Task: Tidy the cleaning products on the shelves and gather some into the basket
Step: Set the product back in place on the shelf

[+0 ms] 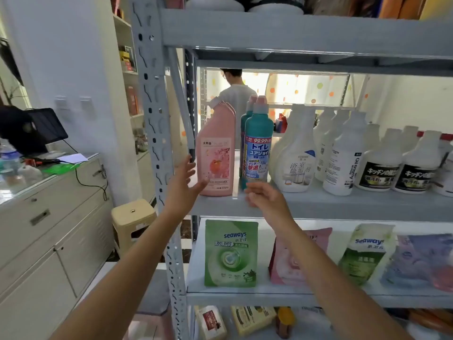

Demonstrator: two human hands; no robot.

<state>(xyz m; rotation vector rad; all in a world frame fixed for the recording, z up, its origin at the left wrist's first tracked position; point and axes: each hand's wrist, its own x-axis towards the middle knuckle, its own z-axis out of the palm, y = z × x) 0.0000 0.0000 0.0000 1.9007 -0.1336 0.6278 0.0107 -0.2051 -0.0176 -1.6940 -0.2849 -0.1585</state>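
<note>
Pink bottle (217, 153) upright at the left end of the middle shelf (355, 204). Teal bottle (257, 148) just beside it on the right, a second teal one behind. Row of white bottles (296, 158) further right.

Left hand (185, 182): fingers straight and spread, empty, at the pink bottle's lower left edge; contact cannot be told.

Right hand (266, 197): fingers loosely curled, empty, at the shelf's front edge just below the teal bottle's base.

Green pouch (230, 253) stands on the shelf beneath.
</note>
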